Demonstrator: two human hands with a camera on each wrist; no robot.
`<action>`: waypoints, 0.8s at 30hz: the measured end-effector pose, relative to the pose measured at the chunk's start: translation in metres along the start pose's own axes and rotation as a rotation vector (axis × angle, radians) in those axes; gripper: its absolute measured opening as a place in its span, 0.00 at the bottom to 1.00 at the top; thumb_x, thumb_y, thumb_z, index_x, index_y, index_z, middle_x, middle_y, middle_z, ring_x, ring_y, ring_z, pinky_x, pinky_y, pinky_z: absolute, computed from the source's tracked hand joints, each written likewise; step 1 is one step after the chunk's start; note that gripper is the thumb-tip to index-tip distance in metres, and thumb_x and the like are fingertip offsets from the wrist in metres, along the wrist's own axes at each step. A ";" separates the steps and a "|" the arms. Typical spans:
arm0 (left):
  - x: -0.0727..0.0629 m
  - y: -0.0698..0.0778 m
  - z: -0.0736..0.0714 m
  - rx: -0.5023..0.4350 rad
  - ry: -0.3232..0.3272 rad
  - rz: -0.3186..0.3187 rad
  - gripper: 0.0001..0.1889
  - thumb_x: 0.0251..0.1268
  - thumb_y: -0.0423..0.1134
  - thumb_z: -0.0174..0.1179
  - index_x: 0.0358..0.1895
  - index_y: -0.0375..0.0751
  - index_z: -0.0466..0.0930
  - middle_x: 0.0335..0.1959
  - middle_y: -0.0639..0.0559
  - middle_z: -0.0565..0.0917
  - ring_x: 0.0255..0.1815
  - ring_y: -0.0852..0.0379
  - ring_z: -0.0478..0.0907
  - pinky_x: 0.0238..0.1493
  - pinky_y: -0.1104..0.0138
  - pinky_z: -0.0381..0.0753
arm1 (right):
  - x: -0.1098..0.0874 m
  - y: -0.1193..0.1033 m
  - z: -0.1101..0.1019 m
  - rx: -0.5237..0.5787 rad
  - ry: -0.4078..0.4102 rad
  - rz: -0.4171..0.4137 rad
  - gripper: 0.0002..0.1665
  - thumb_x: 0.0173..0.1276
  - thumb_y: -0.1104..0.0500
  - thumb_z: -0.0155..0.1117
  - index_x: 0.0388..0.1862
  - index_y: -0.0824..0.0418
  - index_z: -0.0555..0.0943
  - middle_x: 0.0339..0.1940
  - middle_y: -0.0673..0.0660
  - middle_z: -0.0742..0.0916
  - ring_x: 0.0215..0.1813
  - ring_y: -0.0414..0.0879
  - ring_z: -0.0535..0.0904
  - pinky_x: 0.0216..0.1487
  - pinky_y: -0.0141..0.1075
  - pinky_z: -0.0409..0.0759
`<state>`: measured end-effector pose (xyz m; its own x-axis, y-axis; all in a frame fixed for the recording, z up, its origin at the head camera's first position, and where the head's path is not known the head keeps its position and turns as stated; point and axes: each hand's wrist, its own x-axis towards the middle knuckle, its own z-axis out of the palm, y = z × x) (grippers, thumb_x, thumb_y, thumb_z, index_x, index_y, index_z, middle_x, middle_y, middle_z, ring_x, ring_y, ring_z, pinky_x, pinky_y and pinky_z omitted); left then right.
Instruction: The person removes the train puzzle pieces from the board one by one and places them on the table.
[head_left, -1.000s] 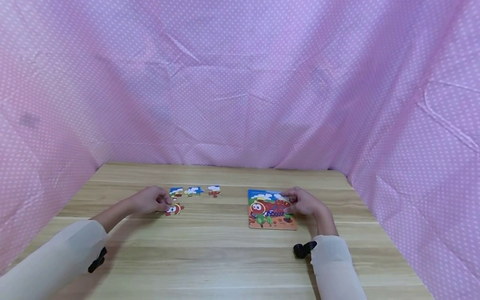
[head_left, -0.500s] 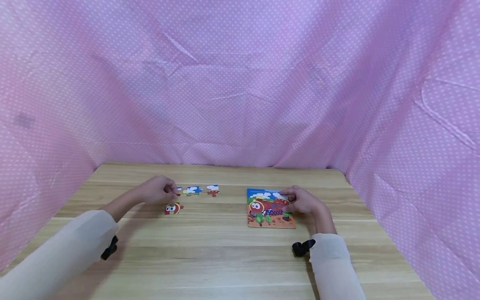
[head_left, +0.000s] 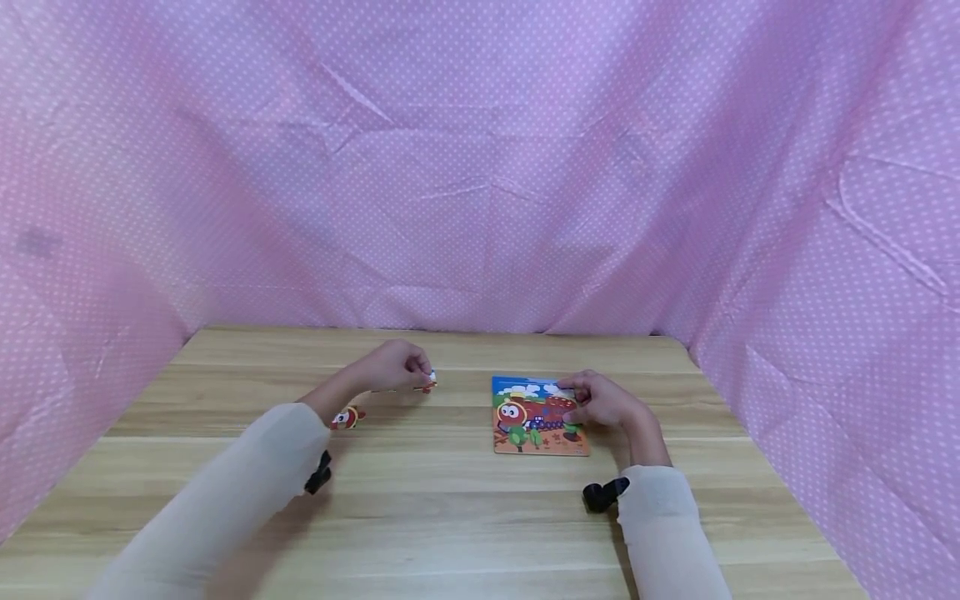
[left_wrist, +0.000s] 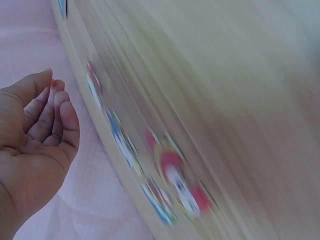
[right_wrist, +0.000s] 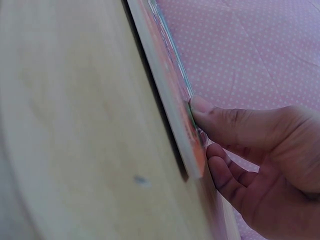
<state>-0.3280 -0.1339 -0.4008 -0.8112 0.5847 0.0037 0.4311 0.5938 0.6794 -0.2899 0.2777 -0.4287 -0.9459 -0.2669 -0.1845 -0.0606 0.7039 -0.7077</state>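
My left hand [head_left: 393,367] is over the row of loose jigsaw pieces at the left, hiding part of it. In the left wrist view its fingers are loosely bent towards the thumb, with nothing visible between them. Below lie a red-faced piece [left_wrist: 172,175] with white eyes, a blue-and-white piece [left_wrist: 122,140], a white-and-red piece [left_wrist: 93,85] and another colourful piece [left_wrist: 159,201], all blurred. My right hand [head_left: 609,404] holds the jigsaw board [head_left: 517,437] at its right side, thumb on the picture face. The board shows a red train under a blue sky and lies flat.
The wooden table [head_left: 420,517] reaches back to a pink dotted curtain [head_left: 480,183] hanging at the back and sides. Bare wood separates the loose pieces from the board. A black wrist device [head_left: 600,497] sticks out from the right sleeve.
My left hand has moved right along the row, from the leftmost pieces to the one nearest the board. The pieces still lie there. My right hand stays on the board.
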 end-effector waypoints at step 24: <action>0.061 0.071 0.084 0.012 -0.140 0.038 0.02 0.70 0.36 0.66 0.38 0.44 0.85 0.32 0.55 0.83 0.34 0.59 0.77 0.38 0.68 0.78 | -0.002 -0.001 -0.001 -0.001 -0.004 0.003 0.33 0.67 0.64 0.73 0.71 0.57 0.77 0.66 0.62 0.75 0.62 0.58 0.70 0.68 0.59 0.67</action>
<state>-0.3135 -0.0094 -0.4141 -0.7315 0.6778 -0.0742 0.4658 0.5762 0.6716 -0.2883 0.2777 -0.4267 -0.9448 -0.2675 -0.1889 -0.0584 0.7052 -0.7066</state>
